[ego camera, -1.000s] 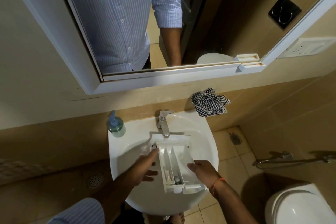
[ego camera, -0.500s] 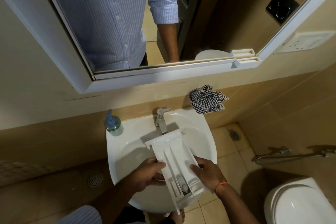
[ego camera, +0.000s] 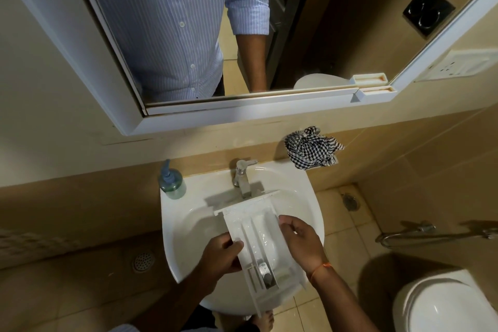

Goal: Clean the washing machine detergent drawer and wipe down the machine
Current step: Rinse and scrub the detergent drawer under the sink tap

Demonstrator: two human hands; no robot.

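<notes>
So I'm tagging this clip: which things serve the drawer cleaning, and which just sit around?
In use: detergent drawer, left hand, right hand, sink, tap.
Idle: checked cloth, soap bottle, toilet, mirror.

Single head cam, wide-angle, looking forward and steeply down from standing height at the sink (ego camera: 177,226), close range. Wall mirror (ego camera: 242,105) fills the top of frame, toilet (ego camera: 431,304) at lower right. No second view.
</notes>
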